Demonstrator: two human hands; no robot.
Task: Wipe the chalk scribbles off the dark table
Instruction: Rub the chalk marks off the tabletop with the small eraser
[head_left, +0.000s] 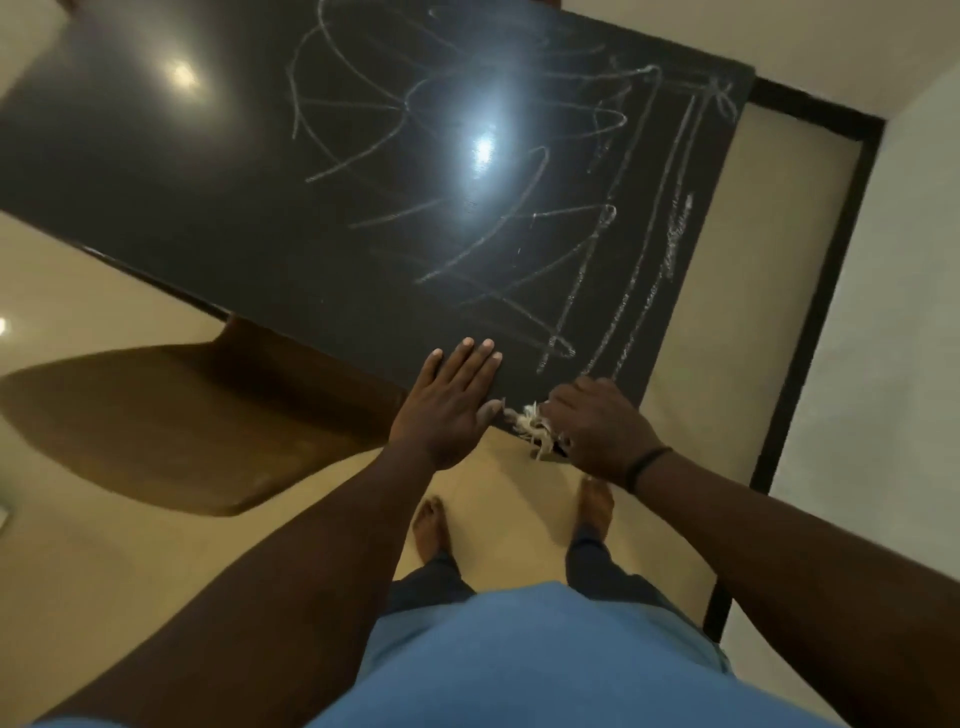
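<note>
Dark desk (218, 171) runs diagonally across the view, glossy, w/ two bright light reflections on it. Chalk scribbles (467, 208) cover the right half of the top: loops & arcs in the middle, long straight lines along the right edge, running down almost to the near corner. Left half of the top looks unmarked.

Left hand (447, 405) lies flat on the desk near the near corner, palm down, fingers straight & together, thumb out toward the right; grip open, holding nothing, just pressing on the surface. It sits just left of the lowest chalk lines, not on them.

Right hand (597, 431) is at the very corner of the desk, fingers curled down over a pale, frayed cloth (530, 428); grip closed around it. Stringy ends of the cloth stick out on the left side of the hand, between the two hands, close to the left thumb. The cloth sits at the desk's corner edge, right at the bottom ends of the straight chalk lines. Dark band (647, 465) around the right wrist.

Below the desk: beige floor (104, 571), a brown chair seat (171, 431) tucked partly under the left side. Person stands barefoot, both feet close to the desk's corner, blue shirt (519, 660) and dark trousers at the bottom of view. Black trim (810, 312) runs along the floor on the right, next to a pale wall.
</note>
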